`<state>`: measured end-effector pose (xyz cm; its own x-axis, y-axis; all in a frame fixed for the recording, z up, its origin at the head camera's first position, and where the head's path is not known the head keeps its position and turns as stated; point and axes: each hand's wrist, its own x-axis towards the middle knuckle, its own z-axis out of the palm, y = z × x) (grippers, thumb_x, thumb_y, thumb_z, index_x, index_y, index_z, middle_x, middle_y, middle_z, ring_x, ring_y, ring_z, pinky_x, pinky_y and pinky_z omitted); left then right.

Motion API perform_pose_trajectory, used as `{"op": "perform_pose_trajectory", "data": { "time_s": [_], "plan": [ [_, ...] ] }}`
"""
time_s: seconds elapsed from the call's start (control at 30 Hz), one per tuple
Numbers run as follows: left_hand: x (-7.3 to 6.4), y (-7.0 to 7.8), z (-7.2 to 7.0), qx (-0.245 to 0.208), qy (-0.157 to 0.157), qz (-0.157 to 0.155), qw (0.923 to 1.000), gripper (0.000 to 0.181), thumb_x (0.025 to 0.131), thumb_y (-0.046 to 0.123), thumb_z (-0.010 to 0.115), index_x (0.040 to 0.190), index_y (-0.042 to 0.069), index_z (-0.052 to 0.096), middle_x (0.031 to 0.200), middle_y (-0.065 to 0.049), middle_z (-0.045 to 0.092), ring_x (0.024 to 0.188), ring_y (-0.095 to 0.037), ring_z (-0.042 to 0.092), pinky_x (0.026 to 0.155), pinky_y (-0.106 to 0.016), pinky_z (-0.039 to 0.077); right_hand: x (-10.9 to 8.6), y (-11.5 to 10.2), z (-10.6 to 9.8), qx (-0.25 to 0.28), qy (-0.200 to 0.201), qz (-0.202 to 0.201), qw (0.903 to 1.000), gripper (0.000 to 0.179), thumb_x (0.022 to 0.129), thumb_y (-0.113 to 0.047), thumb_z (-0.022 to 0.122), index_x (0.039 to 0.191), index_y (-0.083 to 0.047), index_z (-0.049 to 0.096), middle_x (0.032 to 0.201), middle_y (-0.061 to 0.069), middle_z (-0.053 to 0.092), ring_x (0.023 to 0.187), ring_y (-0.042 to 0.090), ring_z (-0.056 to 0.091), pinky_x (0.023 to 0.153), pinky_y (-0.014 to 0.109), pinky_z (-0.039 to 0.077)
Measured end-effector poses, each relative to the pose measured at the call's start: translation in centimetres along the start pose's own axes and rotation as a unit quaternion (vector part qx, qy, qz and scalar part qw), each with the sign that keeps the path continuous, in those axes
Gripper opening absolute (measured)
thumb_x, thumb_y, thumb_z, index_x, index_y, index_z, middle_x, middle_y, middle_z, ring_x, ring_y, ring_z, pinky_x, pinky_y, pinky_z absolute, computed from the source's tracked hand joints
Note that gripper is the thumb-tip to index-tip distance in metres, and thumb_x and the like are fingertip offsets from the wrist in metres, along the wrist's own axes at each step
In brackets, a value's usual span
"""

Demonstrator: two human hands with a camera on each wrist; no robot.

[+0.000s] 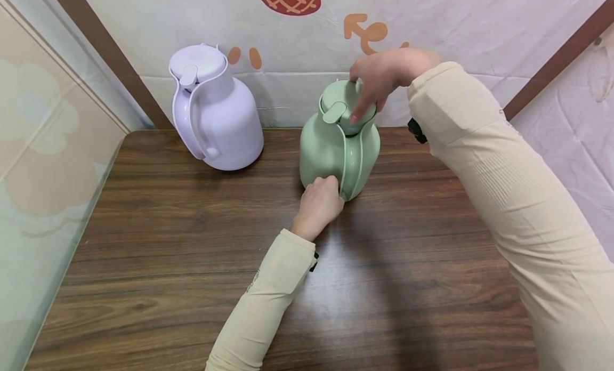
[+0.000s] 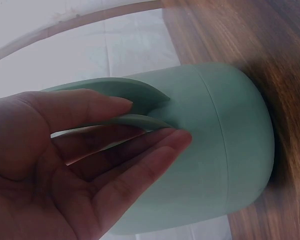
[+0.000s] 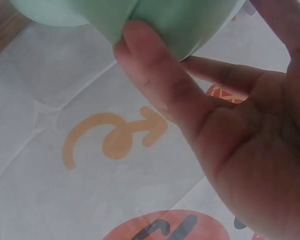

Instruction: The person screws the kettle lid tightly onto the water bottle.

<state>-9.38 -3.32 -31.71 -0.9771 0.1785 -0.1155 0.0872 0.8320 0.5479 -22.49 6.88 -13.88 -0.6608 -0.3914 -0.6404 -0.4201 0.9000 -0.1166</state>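
A green vacuum jug [image 1: 318, 147] stands upright at the back of the wooden table, its handle toward me. My left hand [image 1: 320, 206] grips the low part of the handle [image 1: 352, 163]; in the left wrist view the thumb [image 2: 105, 107] lies on one side of it and the fingers on the other. From above, my right hand [image 1: 384, 78] holds the jug's round lid [image 1: 338, 94] at its right edge. The right wrist view has the thumb [image 3: 155, 70] against the lid's green side. How far the other fingers reach round is partly hidden.
A lilac vacuum jug [image 1: 225, 120] of the same shape stands at the back left. Behind both hangs a pale printed cloth [image 1: 297, 51]. Another patterned sheet [image 1: 48, 136] borders the left side of the brown wooden table [image 1: 192, 253].
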Motion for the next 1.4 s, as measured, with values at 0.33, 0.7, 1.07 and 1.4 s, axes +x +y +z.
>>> {"op": "perform_pose_trajectory", "data": {
  "time_s": [0.33, 0.7, 1.07, 1.4],
  "plan": [
    [0.02, 0.07, -0.01, 0.002, -0.003, 0.0, 1.0, 0.03, 0.08, 0.002, 0.057, 0.055, 0.011, 0.043, 0.056, -0.004, 0.045, 0.051, -0.02, 0.044, 0.047, -0.033, 0.04, -0.15, 0.22, -0.21, -0.02, 0.005, 0.019, 0.9996, 0.084, 0.074, -0.041, 0.072, 0.132, 0.008, 0.036, 0.096, 0.008, 0.063, 0.072, 0.011, 0.063, 0.089, 0.039, 0.036],
    [0.04, 0.02, 0.05, -0.002, -0.003, -0.003, 1.0, 0.031, 0.081, 0.002, 0.056, 0.055, 0.011, 0.042, 0.056, -0.003, 0.043, 0.05, -0.019, 0.042, 0.046, -0.032, 0.039, 0.05, 0.22, -0.13, -0.043, 0.008, 0.009, 0.999, 0.086, 0.074, -0.028, 0.074, 0.141, -0.002, 0.026, 0.133, 0.02, 0.039, 0.111, 0.03, 0.048, 0.094, 0.046, 0.032],
    [0.04, -0.02, 0.11, -0.005, -0.003, -0.004, 1.0, 0.028, 0.081, 0.003, 0.057, 0.057, 0.009, 0.045, 0.056, -0.004, 0.043, 0.05, -0.019, 0.043, 0.047, -0.032, 0.039, 0.05, -0.04, -0.06, -0.05, 0.0, -0.015, 0.9986, 0.096, 0.074, -0.009, 0.069, 0.147, -0.025, 0.009, 0.151, 0.011, 0.007, 0.132, 0.031, 0.019, 0.097, 0.048, 0.029],
    [0.08, 0.0, 0.08, -0.003, -0.003, -0.002, 1.0, 0.028, 0.081, 0.002, 0.057, 0.057, 0.01, 0.044, 0.056, -0.004, 0.044, 0.051, -0.02, 0.044, 0.047, -0.033, 0.04, 0.09, 0.13, 0.0, -0.051, 0.0, -0.014, 0.9986, 0.093, 0.075, -0.011, 0.068, 0.147, -0.016, 0.011, 0.145, 0.019, 0.02, 0.13, 0.032, 0.023, 0.097, 0.048, 0.03]
  ]
}}
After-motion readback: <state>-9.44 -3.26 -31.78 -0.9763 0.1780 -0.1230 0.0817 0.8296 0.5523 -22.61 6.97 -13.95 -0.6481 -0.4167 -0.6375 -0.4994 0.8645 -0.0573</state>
